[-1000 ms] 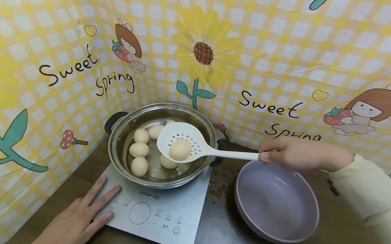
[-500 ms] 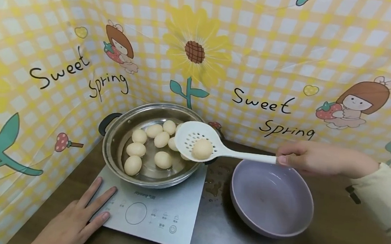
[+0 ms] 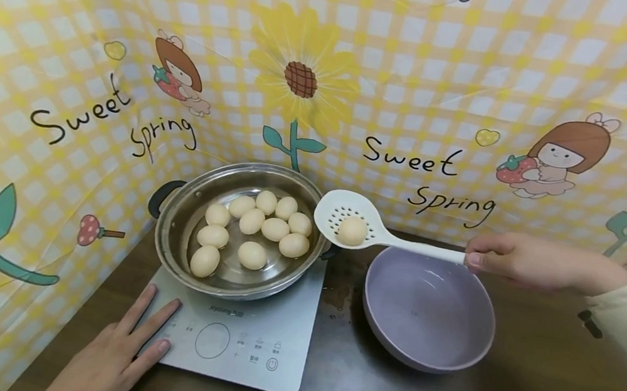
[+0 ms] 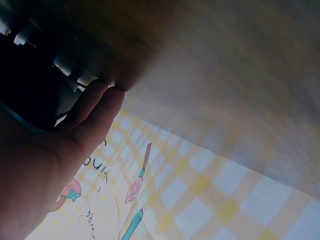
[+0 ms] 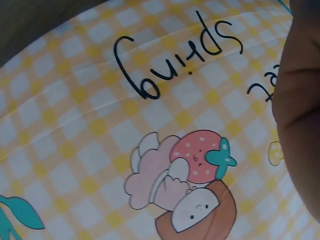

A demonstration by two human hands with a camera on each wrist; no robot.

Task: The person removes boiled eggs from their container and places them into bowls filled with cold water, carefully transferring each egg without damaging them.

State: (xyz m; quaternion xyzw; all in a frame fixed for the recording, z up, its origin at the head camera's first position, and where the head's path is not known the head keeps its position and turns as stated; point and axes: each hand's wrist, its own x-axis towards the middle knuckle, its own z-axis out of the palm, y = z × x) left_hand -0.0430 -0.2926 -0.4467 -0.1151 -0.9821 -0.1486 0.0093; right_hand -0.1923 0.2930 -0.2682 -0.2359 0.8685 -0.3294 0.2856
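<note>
"What is shown by the head view?"
"A white slotted spoon [image 3: 389, 238] is gripped by the right hand [image 3: 522, 261]; one egg [image 3: 352, 231] is carried in it, just beside the metal pot [image 3: 179, 226]. The induction cooker [image 3: 252, 366] is touched by the left hand [image 3: 114, 349]."
"By the left wrist view?"
"Two fingers [image 4: 102, 117] of the left hand are seen, extended."
"By the right wrist view?"
"The right hand is partly seen beside patterned cloth [image 5: 90, 165]; its grip is hidden."

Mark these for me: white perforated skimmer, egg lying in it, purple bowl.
White perforated skimmer [image 3: 391, 240]: head view, on the neck where scoop meets handle.
Egg [image 3: 352, 231] in the skimmer: head view, middle of its shell.
Purple bowl [image 3: 427, 320]: head view, bare inside.
</note>
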